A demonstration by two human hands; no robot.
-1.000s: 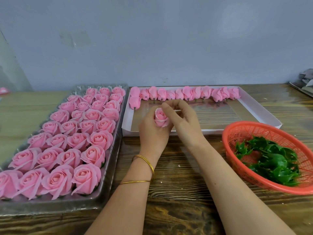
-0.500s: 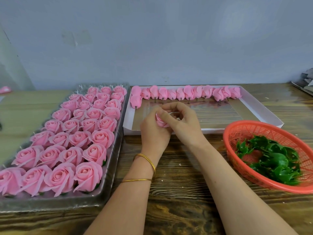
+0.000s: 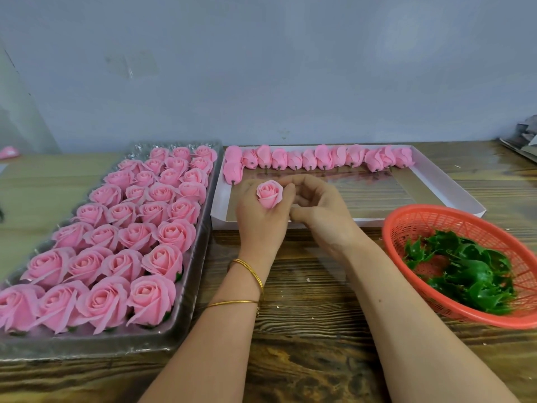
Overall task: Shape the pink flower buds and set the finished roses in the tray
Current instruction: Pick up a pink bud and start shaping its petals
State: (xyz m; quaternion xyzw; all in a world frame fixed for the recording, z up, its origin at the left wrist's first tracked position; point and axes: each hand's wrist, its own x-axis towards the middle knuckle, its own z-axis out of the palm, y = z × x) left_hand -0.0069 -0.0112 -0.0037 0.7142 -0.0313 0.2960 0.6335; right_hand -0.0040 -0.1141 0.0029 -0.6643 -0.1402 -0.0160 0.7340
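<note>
My left hand [image 3: 258, 222] grips a pink rose [image 3: 269, 194] from below, bloom facing up, over the near edge of the white box [image 3: 453, 184]. My right hand [image 3: 322, 210] sits just to its right, fingers curled, a fingertip touching the rose's right petals. A row of closed pink buds [image 3: 319, 158] lies along the box's far side. On the left, the clear plastic tray [image 3: 200, 251] is filled with several rows of finished roses [image 3: 122, 228].
An orange mesh basket [image 3: 436, 216] holding green leaf pieces [image 3: 465, 269] stands at the right on the wooden table [image 3: 305, 315]. A grey wall rises behind. Some grey stuff [image 3: 523, 138] lies at the far right edge.
The rose was covered by my right fingers half a second ago; now the right hand has drawn back to the right and the bloom shows fully, turned upward.
</note>
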